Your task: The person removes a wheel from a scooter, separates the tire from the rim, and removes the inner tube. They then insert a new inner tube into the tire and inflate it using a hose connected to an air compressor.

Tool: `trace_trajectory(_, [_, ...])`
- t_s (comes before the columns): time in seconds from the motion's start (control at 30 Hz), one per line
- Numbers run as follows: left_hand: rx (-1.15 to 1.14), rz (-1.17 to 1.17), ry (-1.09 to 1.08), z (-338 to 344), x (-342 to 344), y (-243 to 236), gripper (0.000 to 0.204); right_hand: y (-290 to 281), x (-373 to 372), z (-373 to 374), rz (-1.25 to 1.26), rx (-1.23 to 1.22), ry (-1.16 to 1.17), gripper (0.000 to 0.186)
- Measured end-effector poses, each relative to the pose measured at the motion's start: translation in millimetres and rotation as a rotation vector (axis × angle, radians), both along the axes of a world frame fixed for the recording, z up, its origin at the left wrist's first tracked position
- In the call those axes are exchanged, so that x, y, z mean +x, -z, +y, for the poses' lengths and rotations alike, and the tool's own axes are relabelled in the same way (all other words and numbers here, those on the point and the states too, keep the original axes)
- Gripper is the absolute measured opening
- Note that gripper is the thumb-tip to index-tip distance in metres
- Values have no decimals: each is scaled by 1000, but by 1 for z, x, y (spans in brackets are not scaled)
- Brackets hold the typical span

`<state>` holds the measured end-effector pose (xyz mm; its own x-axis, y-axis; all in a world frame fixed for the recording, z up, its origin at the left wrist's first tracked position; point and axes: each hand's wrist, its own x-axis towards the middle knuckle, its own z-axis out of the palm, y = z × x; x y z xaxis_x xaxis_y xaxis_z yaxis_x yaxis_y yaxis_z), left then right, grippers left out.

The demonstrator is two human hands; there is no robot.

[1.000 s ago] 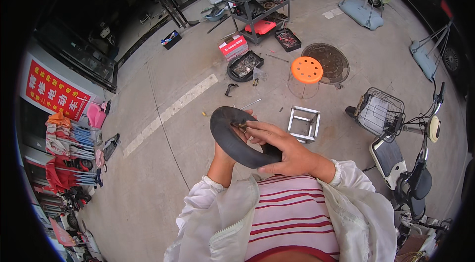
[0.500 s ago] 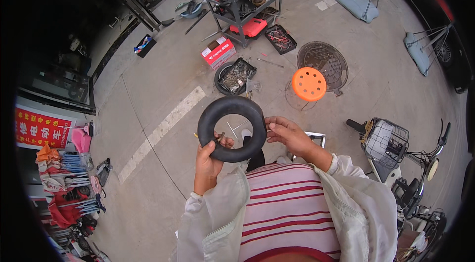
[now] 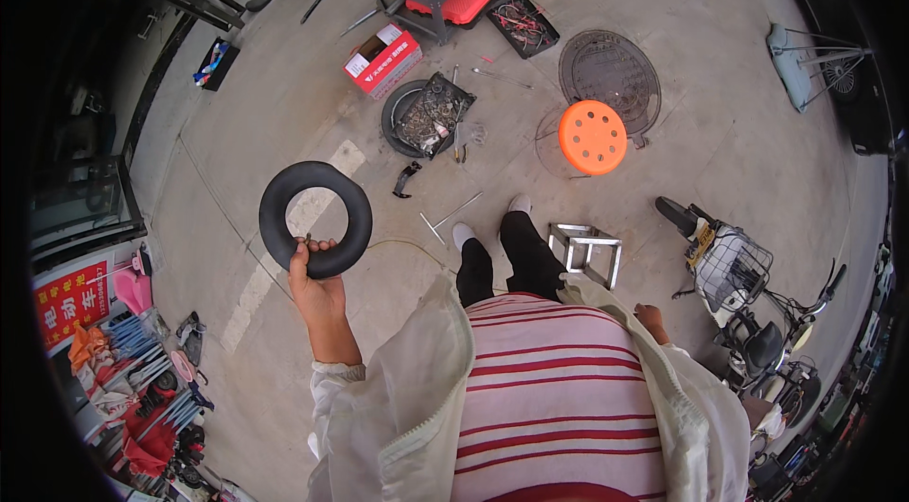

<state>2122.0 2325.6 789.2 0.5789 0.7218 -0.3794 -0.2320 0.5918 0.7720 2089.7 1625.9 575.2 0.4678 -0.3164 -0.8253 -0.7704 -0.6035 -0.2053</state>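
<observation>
My left hand (image 3: 317, 275) holds a black inflated inner tube (image 3: 357, 223) upright by its lower edge, out to the left of my body, with the thumb in front and the fingertips showing at the ring's inside. A small valve stem shows by those fingers. My right hand (image 3: 650, 317) hangs low at my right side, partly behind the jacket; its fingers are too small and hidden to read. Below the tube a thin yellow hose (image 3: 398, 242) lies on the concrete, near a metal T-wrench (image 3: 437, 223) in front of my feet.
An orange stool (image 3: 592, 137), a square metal frame (image 3: 585, 244), a red box (image 3: 383, 62), a parts tray (image 3: 431, 118) and a tool cart (image 3: 436, 5) stand ahead. A scooter with a basket (image 3: 739, 265) is at right; folded red and blue items (image 3: 142, 388) lie at left.
My left hand has carried the inner tube up and to the left. My right hand has let go of it and dropped to my side. My feet have come into view.
</observation>
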Motion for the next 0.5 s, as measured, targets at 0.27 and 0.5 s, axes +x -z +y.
trace_trajectory(0.27, [28,63,312,-71,153,-10,17,8,134,83,-335,241,-305,39])
trace_trajectory(0.5, [52,78,266,-93,226,-28,18,-17,305,113,-273,350,-24,35])
